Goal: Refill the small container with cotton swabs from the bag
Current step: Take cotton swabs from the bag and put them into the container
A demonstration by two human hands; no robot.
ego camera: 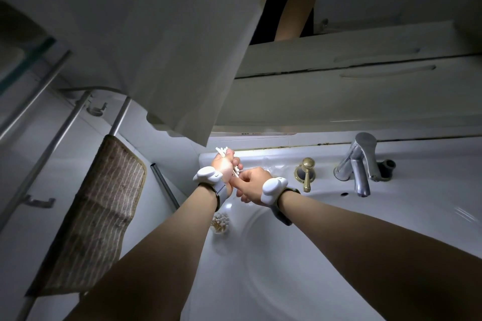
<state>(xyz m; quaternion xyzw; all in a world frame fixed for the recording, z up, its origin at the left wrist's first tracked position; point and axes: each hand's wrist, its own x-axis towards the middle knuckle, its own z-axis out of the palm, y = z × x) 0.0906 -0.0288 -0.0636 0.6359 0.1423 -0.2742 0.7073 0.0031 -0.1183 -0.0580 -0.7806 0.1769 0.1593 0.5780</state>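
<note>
a: what's nearest, below the hands?

b: the small container (220,222), standing on the sink rim (417,206) just under the left wrist, already showing swab tips.

a: and the hands?

b: the left hand (224,164) is fisted round a bundle of cotton swabs (222,150), tips poking out above. the right hand (251,185) touches it, fingers curled, pinching at the lower swab ends, i think.

a: the bag?

b: can't make it out. beyond, right of the hands, the tap (361,164).

a: step?

b: squaring the bundle, i'd say. next: lower it upright into the container.
</note>
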